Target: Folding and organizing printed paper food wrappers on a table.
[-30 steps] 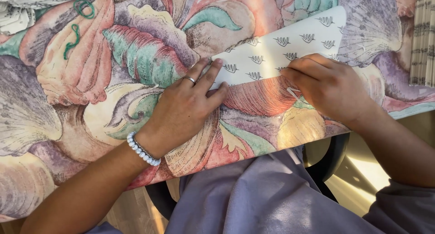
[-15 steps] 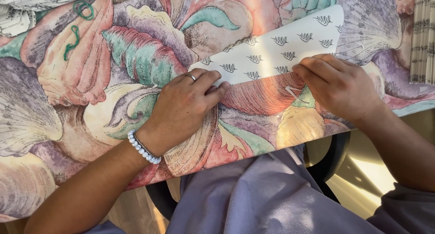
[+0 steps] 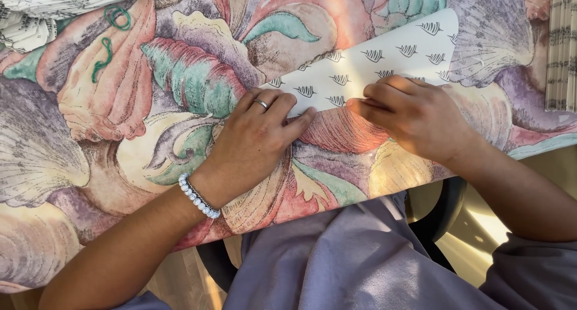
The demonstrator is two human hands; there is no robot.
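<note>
Nearest the camera lies the person's lap in loose grey-violet cloth (image 3: 336, 262), with the dark curved rim of a chair (image 3: 445, 214) showing beside it. Above that, both forearms reach onto a table covered by a large cloth printed with pastel seashells (image 3: 120, 166). The left hand (image 3: 258, 136), with a white beaded bracelet (image 3: 198, 196) at the wrist and a thin silver ring (image 3: 261, 104) on one finger, lies flat with fingers together, its tips pressing down on the lower edge of a white sheet of paper patterned with small dark leaf shapes (image 3: 390, 57). The right hand (image 3: 415, 115) is curled, fingers bunched close and bearing on the same edge just beside the left, so the two hands nearly meet. The paper lies slantwise on the table, its far corner pointing up and away, and it appears already folded over, to judge by its straight lower edge. The step in hand looks like creasing that fold; the next move would call for firm, even pressure run along the edge while one hand pins the sheet against slipping. Farther off, a loop of green cord (image 3: 117, 15) rests on the cloth, and printed paper (image 3: 562, 45) sits at the right margin.
</note>
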